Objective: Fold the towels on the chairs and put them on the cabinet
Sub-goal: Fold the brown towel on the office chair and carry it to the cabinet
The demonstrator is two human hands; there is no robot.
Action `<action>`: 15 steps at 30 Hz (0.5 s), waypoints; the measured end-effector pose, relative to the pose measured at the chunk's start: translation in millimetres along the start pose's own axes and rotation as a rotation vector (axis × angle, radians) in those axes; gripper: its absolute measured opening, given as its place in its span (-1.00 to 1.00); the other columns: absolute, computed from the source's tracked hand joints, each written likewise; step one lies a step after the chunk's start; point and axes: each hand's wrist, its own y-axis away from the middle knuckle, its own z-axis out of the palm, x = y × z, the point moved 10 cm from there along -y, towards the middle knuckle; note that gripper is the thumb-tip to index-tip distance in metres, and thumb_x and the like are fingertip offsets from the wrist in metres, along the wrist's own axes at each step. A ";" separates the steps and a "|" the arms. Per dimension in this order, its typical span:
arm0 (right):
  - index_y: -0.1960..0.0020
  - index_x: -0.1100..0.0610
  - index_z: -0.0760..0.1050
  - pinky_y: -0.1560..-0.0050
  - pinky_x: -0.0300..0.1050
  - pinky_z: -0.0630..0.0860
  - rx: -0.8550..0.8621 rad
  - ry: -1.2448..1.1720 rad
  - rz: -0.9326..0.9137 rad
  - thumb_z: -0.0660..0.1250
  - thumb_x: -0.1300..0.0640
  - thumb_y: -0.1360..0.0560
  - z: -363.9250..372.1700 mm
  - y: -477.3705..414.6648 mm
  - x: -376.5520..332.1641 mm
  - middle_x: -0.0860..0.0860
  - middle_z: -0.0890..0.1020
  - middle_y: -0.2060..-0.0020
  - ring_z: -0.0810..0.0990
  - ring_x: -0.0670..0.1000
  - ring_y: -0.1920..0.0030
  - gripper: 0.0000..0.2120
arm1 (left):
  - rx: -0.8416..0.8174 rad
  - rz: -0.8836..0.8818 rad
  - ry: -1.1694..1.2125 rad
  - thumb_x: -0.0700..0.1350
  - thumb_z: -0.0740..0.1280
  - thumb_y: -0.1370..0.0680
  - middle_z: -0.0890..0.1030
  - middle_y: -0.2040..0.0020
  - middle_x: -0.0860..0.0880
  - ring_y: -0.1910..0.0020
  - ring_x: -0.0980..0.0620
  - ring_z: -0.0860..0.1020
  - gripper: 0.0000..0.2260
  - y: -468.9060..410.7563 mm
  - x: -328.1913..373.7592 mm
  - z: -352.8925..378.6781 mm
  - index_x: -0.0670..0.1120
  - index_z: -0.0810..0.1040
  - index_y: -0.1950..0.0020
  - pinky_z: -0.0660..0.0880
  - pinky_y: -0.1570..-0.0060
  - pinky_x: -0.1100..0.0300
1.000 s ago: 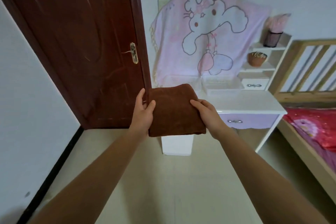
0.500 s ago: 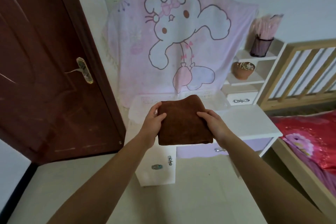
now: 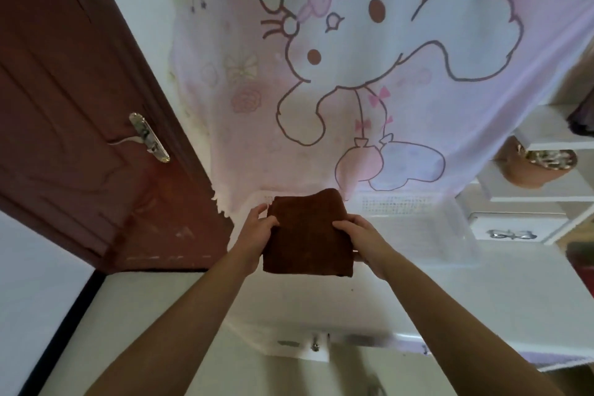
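Note:
A folded brown towel (image 3: 305, 238) is held flat between both hands above the white cabinet top (image 3: 450, 305). My left hand (image 3: 255, 231) grips its left edge, thumb on top and fingers underneath. My right hand (image 3: 361, 239) grips the right edge in the same way. The towel's far end reaches over the rim of a clear plastic tray (image 3: 450, 228) standing at the back of the cabinet top. No chairs are in view.
A large pink cartoon cloth (image 3: 369, 74) hangs behind the cabinet. A dark red door (image 3: 64, 106) with a metal handle (image 3: 146, 138) stands to the left. White shelves (image 3: 546, 190) with a brown bowl (image 3: 536, 167) are at the right.
I have come closer to the cabinet. Both hands have carried the brown towel forward, from over the cabinet's front to over its top by the clear tray.

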 end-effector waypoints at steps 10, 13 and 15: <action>-0.34 0.04 0.38 -0.15 0.13 0.59 -0.104 0.054 0.239 0.24 0.10 -0.61 58.3 -117.5 32.1 0.08 0.61 -0.11 0.62 0.11 -0.09 -0.69 | 0.107 -0.087 -0.109 -0.28 0.22 -0.54 0.57 -0.21 -0.06 -0.04 0.04 0.58 -0.44 -110.1 -28.8 -42.4 -0.01 0.21 -0.52 0.51 0.14 0.18; -0.35 0.05 0.39 -0.13 0.13 0.61 0.005 -0.002 0.293 0.24 0.15 -0.61 61.4 -146.7 47.4 0.10 0.61 -0.10 0.62 0.13 -0.08 -0.69 | 0.030 -0.084 -0.149 -0.31 0.20 -0.53 0.55 -0.26 -0.07 -0.06 0.02 0.60 -0.42 -157.5 -35.0 -43.4 0.05 0.22 -0.51 0.57 0.07 0.13; -0.35 0.07 0.39 -0.07 0.07 0.62 0.075 -0.041 0.329 0.22 0.18 -0.61 64.5 -157.6 61.0 0.10 0.60 -0.11 0.62 0.13 -0.09 -0.69 | -0.017 -0.074 -0.175 -0.36 0.18 -0.52 0.53 -0.25 -0.06 -0.06 0.04 0.59 -0.42 -180.8 -41.8 -40.5 0.05 0.26 -0.49 0.57 0.14 0.18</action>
